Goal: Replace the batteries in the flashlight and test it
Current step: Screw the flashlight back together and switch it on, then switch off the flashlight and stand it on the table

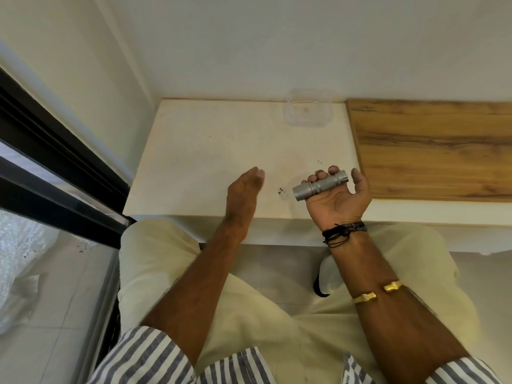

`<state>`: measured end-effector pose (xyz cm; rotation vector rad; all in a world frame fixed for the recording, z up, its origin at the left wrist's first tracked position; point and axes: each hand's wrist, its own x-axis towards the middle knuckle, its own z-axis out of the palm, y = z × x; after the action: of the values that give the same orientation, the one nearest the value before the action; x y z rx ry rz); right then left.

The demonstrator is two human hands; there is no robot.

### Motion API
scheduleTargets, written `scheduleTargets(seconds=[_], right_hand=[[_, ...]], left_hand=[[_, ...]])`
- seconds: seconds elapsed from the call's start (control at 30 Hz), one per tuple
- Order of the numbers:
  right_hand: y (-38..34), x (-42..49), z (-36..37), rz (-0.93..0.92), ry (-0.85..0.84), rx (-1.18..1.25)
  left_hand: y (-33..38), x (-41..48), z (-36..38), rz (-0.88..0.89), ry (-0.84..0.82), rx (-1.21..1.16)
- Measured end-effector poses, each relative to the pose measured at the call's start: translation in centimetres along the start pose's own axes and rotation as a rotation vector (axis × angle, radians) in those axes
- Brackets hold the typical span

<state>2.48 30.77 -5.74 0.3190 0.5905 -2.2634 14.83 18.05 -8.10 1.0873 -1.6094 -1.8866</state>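
Right grip (338,198) curls palm-up round the silver flashlight (321,185) above the front edge of the tabletop (207,139); left grip (243,192) hovers nearby, fingers straight, holding nothing

White worktop (210,151), set against a plain white wall (249,45). Clear plastic container (307,108) at the far edge, touching the wall; contents cannot be made out. Wood-grain board (432,145) adjoins the worktop on the right, flush along one seam. Small dark specks (281,191) scattered near the front edge. Black sliding frame (55,162) runs diagonally on the left, a glass pane (41,259) below it. Pale tiled floor (282,273) under the worktop.
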Motion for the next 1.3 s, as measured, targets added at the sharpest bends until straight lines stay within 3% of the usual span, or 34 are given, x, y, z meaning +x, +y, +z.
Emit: scheduleTargets(seconds=[0.13,0.3,0.53,0.87,1.13,1.3], right_hand=[[0.7,0.2,0.3,-0.045,0.054,-0.260],[2.2,-0.4,0.6,-0.139,-0.019,-0.693],[3.9,-0.4,0.6,-0.166,-0.033,-0.935],[4.8,1.1,1.0,-0.136,-0.087,-0.956],[4.9,4.9,3.3,-0.446,-0.124,-1.376],[5.5,8.2,6.3,-0.519,-0.178,-1.463]], left_hand=[[-1.2,-0.7,0.5,0.321,-0.036,0.401],[-1.8,-0.9,0.8,0.431,-0.092,0.471],[-1.3,-0.7,0.5,0.460,-0.087,0.531],[-1.3,0.6,-0.1,0.376,-0.031,0.463],[-0.5,4.7,-1.8,0.393,0.049,0.474],[1.3,8.8,-2.3,0.421,0.088,0.527]])
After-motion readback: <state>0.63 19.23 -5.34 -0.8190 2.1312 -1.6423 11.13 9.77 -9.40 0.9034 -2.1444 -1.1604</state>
